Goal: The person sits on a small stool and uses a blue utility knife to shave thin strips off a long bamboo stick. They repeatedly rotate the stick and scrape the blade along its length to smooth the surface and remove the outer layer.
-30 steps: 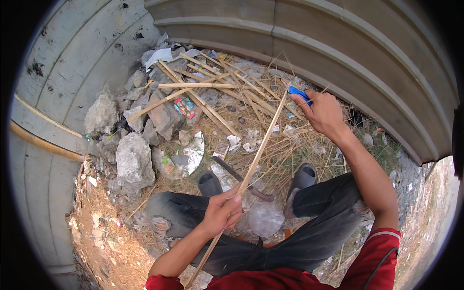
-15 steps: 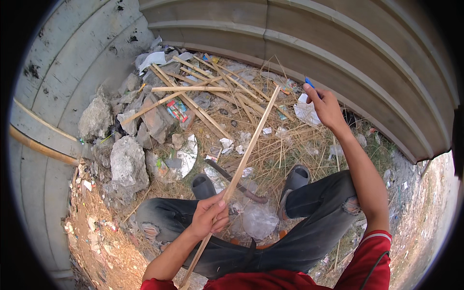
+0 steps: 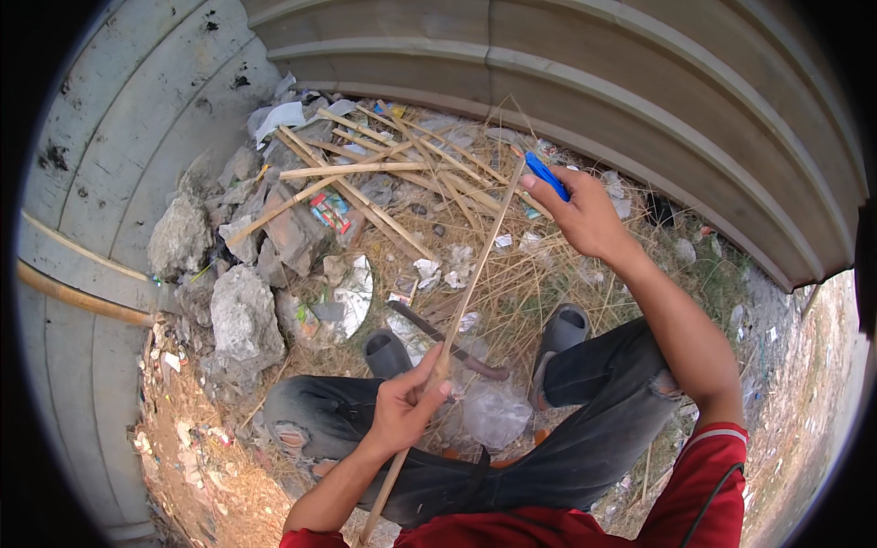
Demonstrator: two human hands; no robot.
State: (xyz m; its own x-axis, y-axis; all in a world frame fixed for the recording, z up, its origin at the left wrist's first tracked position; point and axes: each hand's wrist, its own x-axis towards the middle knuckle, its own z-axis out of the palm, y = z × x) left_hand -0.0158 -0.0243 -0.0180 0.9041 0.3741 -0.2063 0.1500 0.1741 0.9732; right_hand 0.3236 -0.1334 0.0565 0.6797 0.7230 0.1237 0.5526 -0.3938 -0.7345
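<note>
The left hand (image 3: 406, 406) is gripping a long, thin, pale wooden strip (image 3: 476, 279), fingers curled closed around it below its middle — presumably to keep it steady while its far end is pointing up and away. The right hand (image 3: 585, 212) is closing its fingers around a bright blue, slim handheld tool (image 3: 546, 175), which is sitting at the strip's far tip; whether they are touching, I cannot tell. A dark, curved blade with a brown handle (image 3: 443, 340) is lying between the feet — apparently within easy reach.
</note>
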